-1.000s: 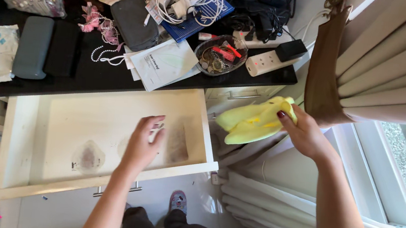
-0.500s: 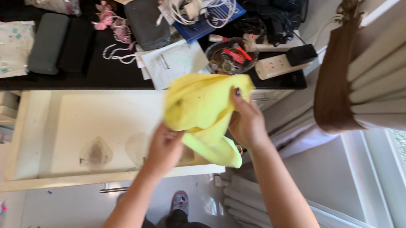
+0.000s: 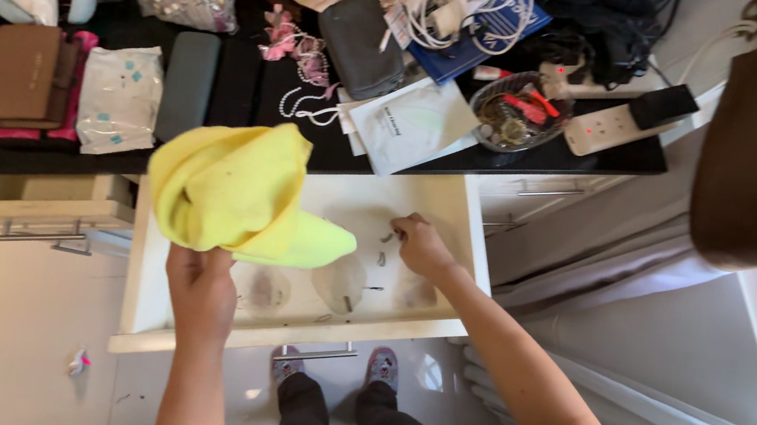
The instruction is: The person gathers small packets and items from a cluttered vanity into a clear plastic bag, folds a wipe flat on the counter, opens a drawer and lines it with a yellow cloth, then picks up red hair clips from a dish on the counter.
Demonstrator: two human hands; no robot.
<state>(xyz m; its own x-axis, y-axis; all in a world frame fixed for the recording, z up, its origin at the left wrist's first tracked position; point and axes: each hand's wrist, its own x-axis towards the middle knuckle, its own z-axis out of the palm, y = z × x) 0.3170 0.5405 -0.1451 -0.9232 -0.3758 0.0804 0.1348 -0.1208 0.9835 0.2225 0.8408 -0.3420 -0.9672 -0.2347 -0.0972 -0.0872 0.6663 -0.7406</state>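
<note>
At the far left, a brown wallet and a white patterned pouch lie on the black desktop, with a dark slim case just beside them. Below the desk edge, the left hand is closed around the lower end of a yellow cloth, holding it bunched and raised above the left half of the open white drawer; a paler green-yellow flap hangs toward the drawer floor. The drawer bottom shows faint round stains near its front edge. Further right, the right hand reaches into the drawer with fingers drawn narrow together, pinching at or touching a few small dark bits on the floor; whether one is actually gripped cannot be told. Above it, papers, a bowl of small items and a white power strip crowd the desk edge. As a judgement, the hanging cloth could sweep the loose bits along the drawer floor or hide them from sight, and the tiny pieces could slip from the pinch. The papers overhang the desk edge and might be knocked down into the drawer by a raised arm.
</note>
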